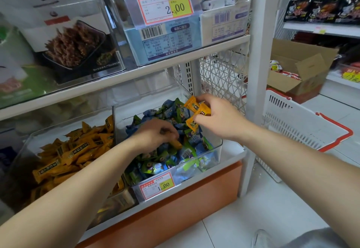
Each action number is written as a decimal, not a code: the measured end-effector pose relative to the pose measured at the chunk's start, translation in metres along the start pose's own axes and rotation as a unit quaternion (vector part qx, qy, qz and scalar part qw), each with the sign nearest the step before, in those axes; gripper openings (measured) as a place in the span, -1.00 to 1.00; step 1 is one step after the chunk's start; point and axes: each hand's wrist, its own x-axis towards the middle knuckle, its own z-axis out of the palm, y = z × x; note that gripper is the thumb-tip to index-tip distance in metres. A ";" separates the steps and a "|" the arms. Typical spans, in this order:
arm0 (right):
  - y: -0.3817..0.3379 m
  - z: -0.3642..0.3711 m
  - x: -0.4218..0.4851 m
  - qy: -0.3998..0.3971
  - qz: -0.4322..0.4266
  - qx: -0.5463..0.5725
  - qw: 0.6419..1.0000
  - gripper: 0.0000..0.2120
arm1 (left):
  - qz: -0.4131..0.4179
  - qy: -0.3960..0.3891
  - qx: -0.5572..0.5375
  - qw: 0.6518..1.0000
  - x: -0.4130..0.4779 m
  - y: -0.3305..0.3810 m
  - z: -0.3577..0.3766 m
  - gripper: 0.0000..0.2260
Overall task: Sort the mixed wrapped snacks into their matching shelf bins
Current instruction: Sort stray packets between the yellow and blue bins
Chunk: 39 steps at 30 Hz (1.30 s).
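Note:
Two clear bins stand on the lower shelf. The left bin (pixel 25 146) is full of orange wrapped snacks (pixel 78 150). The right bin (pixel 218 146) holds blue and green wrapped snacks (pixel 155 167). My right hand (pixel 218 115) is over the right bin and grips a few orange wrapped snacks (pixel 196 111). My left hand (pixel 153 134) reaches down into the blue and green pile, fingers curled round another orange snack (pixel 176 144) lying among them.
A price tag (pixel 156 186) hangs on the right bin's front. Boxed goods fill clear bins on the upper shelf (pixel 136 72). A white basket with red handle (pixel 303 123) hangs to the right of the shelf post, with an open cardboard box (pixel 300 68) behind it.

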 end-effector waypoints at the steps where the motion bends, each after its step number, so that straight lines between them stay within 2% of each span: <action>1: -0.002 -0.001 0.000 -0.001 0.006 0.012 1.000 -0.47 | -0.001 0.041 -0.050 0.998 -0.002 0.004 -0.002 -0.89; 3: -0.006 -0.001 0.000 -0.013 0.019 0.075 0.997 -0.48 | -0.010 0.114 -0.203 0.972 -0.009 0.014 -0.005 -0.90; 5: -0.012 0.002 -0.002 -0.030 0.032 0.181 0.982 -0.55 | -0.035 0.155 -0.346 0.925 -0.017 0.026 -0.007 -0.90; 8: -0.020 0.011 -0.004 -0.031 0.038 0.271 0.961 -0.57 | -0.077 0.173 -0.460 0.867 -0.027 0.043 -0.007 -0.83; 11: -0.024 0.019 -0.004 -0.042 0.036 0.270 0.961 -0.60 | -0.116 0.171 -0.550 0.809 -0.037 0.057 -0.010 -0.76; 12: -0.025 0.023 -0.003 -0.046 0.030 0.256 0.965 -0.61 | -0.114 0.169 -0.559 0.804 -0.041 0.059 -0.011 -0.74; 15: -0.033 0.038 -0.001 -0.023 -0.001 0.185 0.982 -0.57 | -0.078 0.165 -0.503 0.845 -0.053 0.058 -0.011 -0.70; 17: -0.045 0.047 0.000 -0.016 -0.006 0.182 0.983 -0.60 | -0.056 0.188 -0.446 0.873 -0.060 0.054 -0.012 -0.76; 22: -0.070 0.076 0.005 -0.006 -0.040 0.194 0.980 -0.69 | -0.064 0.269 -0.354 0.893 -0.082 0.030 -0.031 -0.83; 24: -0.081 0.087 0.008 -0.022 -0.060 0.165 0.984 -0.63 | -0.073 0.277 -0.303 0.909 -0.095 0.016 -0.041 -0.84; 27: -0.096 0.101 0.010 -0.093 -0.117 0.081 0.985 -0.37 | -0.082 0.312 -0.270 0.907 -0.115 -0.007 -0.062 -0.83; 30: -0.099 0.108 0.016 -0.110 -0.155 -0.021 0.982 -0.30 | -0.119 0.362 -0.127 0.916 -0.134 -0.036 -0.090 -0.80; 32: -0.095 0.104 0.020 -0.107 -0.150 -0.061 0.981 -0.35 | -0.181 0.329 -0.020 0.927 -0.143 -0.054 -0.109 -0.74; 35: -0.082 0.086 0.024 -0.104 -0.135 -0.108 0.979 -0.42 | -0.280 0.187 0.140 0.931 -0.150 -0.066 -0.123 -0.48; 37: -0.068 0.067 0.028 -0.083 -0.124 -0.129 0.980 -0.50 | -0.264 0.208 0.213 0.917 -0.148 -0.060 -0.119 -0.47; 39: -0.050 0.046 0.030 -0.047 -0.109 -0.153 0.981 -0.58 | -0.198 0.252 0.222 0.921 -0.139 -0.042 -0.107 -0.55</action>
